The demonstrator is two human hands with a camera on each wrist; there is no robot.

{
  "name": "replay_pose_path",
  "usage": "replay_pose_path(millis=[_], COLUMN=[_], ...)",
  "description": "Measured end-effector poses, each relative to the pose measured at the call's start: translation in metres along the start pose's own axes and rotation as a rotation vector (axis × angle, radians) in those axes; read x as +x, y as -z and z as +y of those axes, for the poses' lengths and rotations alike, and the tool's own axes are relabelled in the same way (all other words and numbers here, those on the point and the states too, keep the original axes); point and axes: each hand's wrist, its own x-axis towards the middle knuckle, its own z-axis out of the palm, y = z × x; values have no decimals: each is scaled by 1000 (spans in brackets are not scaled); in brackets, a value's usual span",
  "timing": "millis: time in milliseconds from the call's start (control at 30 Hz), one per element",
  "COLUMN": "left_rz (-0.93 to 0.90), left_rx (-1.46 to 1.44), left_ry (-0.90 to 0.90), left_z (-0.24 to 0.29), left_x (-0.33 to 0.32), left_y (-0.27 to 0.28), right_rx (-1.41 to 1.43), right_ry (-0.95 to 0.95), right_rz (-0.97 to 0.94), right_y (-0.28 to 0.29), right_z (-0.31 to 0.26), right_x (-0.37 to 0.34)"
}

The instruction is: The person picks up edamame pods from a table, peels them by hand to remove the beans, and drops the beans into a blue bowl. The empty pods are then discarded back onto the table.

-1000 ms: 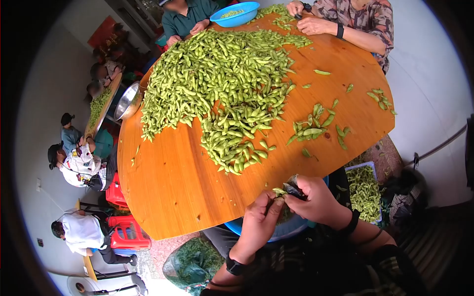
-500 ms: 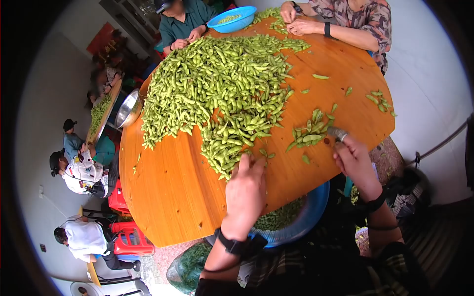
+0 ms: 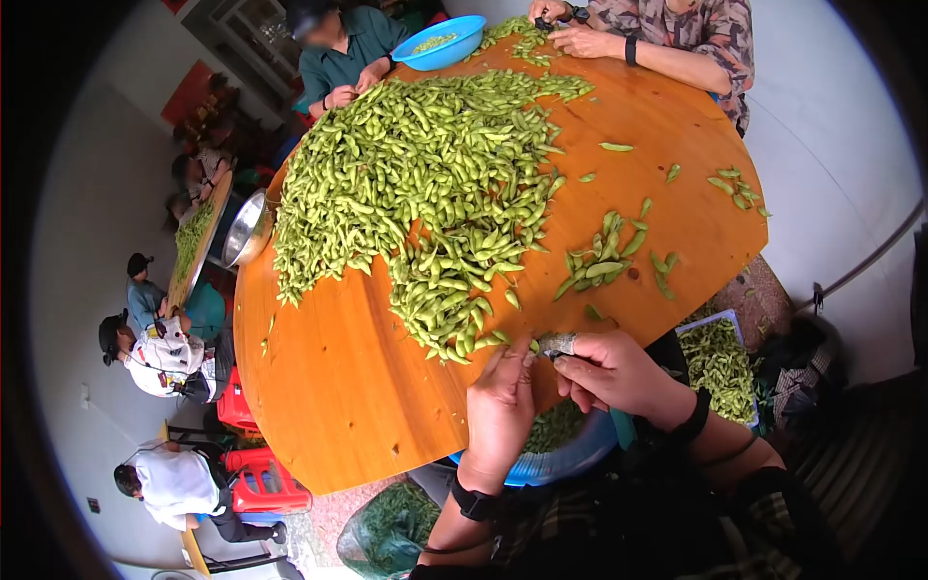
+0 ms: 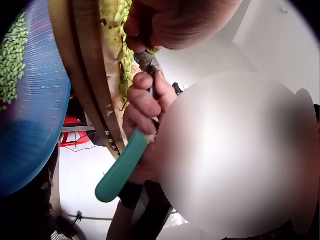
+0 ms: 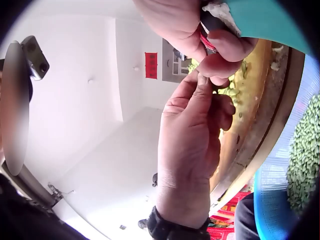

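Observation:
Just over the near table edge, my left hand [image 3: 501, 406] pinches a green soybean pod [image 3: 535, 345] between thumb and forefinger. My right hand [image 3: 619, 379] meets it there, gripping a knife by its teal handle [image 4: 120, 167]. The knife's dull grey blade [image 4: 146, 61] reaches to the left fingertips, and most of the pod is hidden by the fingers. A large heap of pods [image 3: 416, 184] spreads over the wooden table [image 3: 338, 406] ahead. Below my hands sits a blue basin [image 5: 260, 205] of shelled green beans [image 5: 305, 155].
Loose pods [image 3: 604, 261] lie on the table's right side. A crate of pods [image 3: 720, 367] stands on the floor at right, a green mesh bag [image 3: 387, 527] at left. Two people work across the table, near a blue bowl [image 3: 440, 43]. Red stools [image 3: 271, 481] stand at left.
Half a second ago my left hand was at the heap's near edge and my right hand over the table at right. Both have come back together, with a pod in the left fingers.

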Motion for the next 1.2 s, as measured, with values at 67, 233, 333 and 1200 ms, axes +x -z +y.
replay_pose_path(millis=[67, 233, 333, 1200], left_rz=[-68, -69, -87, -258], left_rx=[240, 209, 164, -507], left_ry=[-48, 7, 48, 278], left_z=[4, 11, 8, -8], left_x=[-5, -12, -15, -17], left_y=[3, -1, 0, 13], right_rx=[-39, -108, -115, 182], right_ry=[28, 132, 46, -57], right_rz=[-1, 30, 31, -1], right_y=[-3, -12, -13, -19], right_z=[6, 6, 2, 8], right_x=[-2, -8, -11, -18])
